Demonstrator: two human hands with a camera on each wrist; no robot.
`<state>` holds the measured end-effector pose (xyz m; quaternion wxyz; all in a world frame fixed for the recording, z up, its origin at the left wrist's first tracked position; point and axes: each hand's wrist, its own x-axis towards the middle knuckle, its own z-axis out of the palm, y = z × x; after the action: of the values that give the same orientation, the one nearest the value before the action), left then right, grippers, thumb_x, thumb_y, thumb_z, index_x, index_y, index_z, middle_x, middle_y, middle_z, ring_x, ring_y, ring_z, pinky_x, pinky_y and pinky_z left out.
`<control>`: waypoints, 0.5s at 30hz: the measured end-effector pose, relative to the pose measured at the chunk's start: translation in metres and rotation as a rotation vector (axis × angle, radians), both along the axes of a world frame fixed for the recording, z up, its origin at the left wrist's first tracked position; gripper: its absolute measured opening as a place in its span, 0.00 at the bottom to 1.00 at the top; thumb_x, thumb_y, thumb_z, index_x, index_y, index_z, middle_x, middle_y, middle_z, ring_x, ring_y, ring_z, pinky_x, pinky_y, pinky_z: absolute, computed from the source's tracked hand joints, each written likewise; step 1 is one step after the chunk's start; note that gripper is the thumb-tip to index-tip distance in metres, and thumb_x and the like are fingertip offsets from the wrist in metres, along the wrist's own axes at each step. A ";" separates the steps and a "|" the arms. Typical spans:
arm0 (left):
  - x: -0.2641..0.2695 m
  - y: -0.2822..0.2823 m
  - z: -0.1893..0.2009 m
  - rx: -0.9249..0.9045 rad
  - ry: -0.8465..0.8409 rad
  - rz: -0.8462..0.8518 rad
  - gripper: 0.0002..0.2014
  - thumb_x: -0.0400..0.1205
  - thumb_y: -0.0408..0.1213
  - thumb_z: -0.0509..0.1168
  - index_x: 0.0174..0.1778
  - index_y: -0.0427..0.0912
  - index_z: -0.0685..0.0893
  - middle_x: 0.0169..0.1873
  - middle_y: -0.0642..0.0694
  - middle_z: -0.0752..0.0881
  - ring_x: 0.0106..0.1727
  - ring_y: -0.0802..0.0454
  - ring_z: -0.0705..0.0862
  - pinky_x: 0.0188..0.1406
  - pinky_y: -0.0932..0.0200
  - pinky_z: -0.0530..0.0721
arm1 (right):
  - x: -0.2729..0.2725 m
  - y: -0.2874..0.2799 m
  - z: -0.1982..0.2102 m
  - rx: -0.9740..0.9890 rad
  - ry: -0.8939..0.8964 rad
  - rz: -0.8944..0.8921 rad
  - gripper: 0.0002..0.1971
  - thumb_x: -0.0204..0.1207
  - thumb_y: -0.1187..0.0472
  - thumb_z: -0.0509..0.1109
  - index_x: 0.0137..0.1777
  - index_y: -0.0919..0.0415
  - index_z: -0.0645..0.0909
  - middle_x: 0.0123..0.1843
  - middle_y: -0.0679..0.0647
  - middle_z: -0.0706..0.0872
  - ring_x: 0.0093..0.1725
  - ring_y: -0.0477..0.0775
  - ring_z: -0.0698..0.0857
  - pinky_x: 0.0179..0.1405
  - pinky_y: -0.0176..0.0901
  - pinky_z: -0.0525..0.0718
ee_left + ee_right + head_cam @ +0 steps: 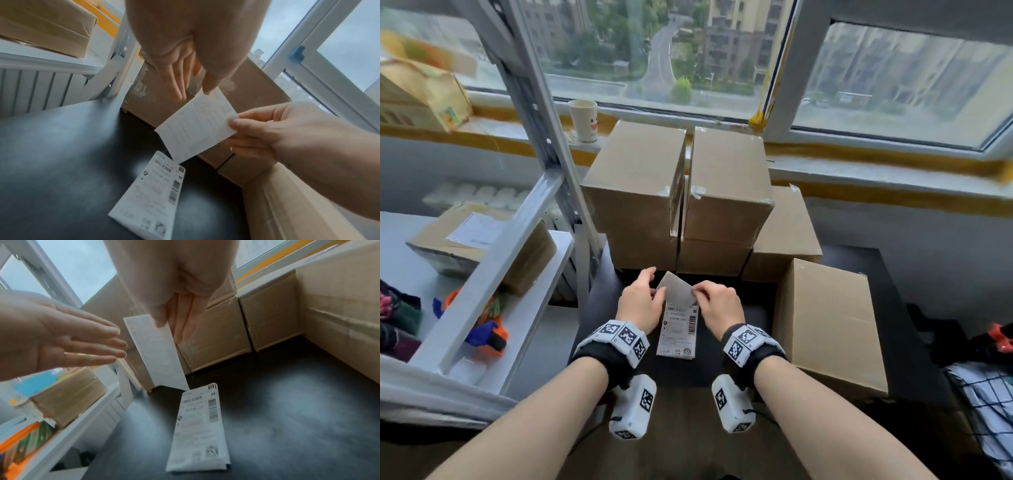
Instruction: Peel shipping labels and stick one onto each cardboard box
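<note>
A white shipping label (pixel 676 287) is lifted off the dark table (pixel 750 308), blank side up in the head view. My right hand (pixel 697 293) pinches its right edge between thumb and fingers (pixel 160 324). My left hand (pixel 655 286) has straight fingers (pixel 115 344), and its thumb tip (pixel 207 91) touches the label's (pixel 197 126) far corner. A folded stack of printed labels (pixel 678 329) lies flat below the lifted one. Plain cardboard boxes stand behind, at the left (pixel 633 192) and the right (pixel 726 192); another box (pixel 828 325) sits beside my right wrist.
A lower box (pixel 784 233) stands behind the right one. The white metal shelf (pixel 493 274) at the left holds a labelled box (pixel 482 240) and coloured toys. A paper cup (pixel 583 120) is on the windowsill. Checked cloth (pixel 989 404) lies at the far right.
</note>
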<state>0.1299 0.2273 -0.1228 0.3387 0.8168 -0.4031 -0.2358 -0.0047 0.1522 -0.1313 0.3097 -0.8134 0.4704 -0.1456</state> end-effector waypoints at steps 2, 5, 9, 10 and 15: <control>-0.003 -0.004 0.006 -0.002 0.047 -0.002 0.18 0.82 0.37 0.63 0.68 0.38 0.79 0.62 0.41 0.85 0.61 0.46 0.84 0.63 0.56 0.79 | 0.002 -0.002 0.009 -0.010 -0.035 -0.026 0.11 0.81 0.56 0.63 0.55 0.56 0.86 0.52 0.55 0.90 0.51 0.56 0.87 0.47 0.42 0.81; -0.006 -0.012 0.011 -0.082 0.216 -0.018 0.14 0.81 0.35 0.64 0.59 0.33 0.85 0.56 0.37 0.88 0.59 0.44 0.85 0.65 0.49 0.81 | 0.007 -0.003 0.018 -0.014 -0.084 -0.031 0.11 0.80 0.56 0.65 0.54 0.57 0.88 0.51 0.54 0.91 0.51 0.54 0.88 0.49 0.41 0.82; -0.008 -0.015 0.021 -0.154 0.474 -0.029 0.17 0.82 0.34 0.62 0.31 0.50 0.91 0.44 0.30 0.88 0.46 0.44 0.85 0.58 0.38 0.83 | 0.013 -0.001 0.025 -0.011 -0.154 -0.023 0.11 0.78 0.54 0.68 0.53 0.56 0.89 0.51 0.54 0.92 0.53 0.54 0.87 0.56 0.46 0.83; -0.010 -0.016 0.024 -0.163 0.522 -0.024 0.18 0.82 0.34 0.62 0.30 0.50 0.90 0.44 0.30 0.89 0.47 0.44 0.86 0.57 0.41 0.84 | 0.014 0.000 0.027 -0.009 -0.169 -0.027 0.11 0.77 0.54 0.69 0.53 0.56 0.89 0.51 0.54 0.92 0.53 0.55 0.87 0.57 0.47 0.83; -0.011 -0.023 0.036 -0.216 0.680 0.026 0.08 0.81 0.32 0.65 0.46 0.35 0.89 0.45 0.32 0.89 0.47 0.45 0.85 0.55 0.51 0.85 | 0.018 0.001 0.033 0.033 -0.259 -0.049 0.10 0.75 0.58 0.71 0.54 0.57 0.88 0.50 0.54 0.92 0.52 0.52 0.89 0.58 0.47 0.84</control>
<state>0.1193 0.2045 -0.0865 0.5409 0.6563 -0.2794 -0.4456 0.0134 0.1529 -0.0982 0.3774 -0.7709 0.4484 -0.2492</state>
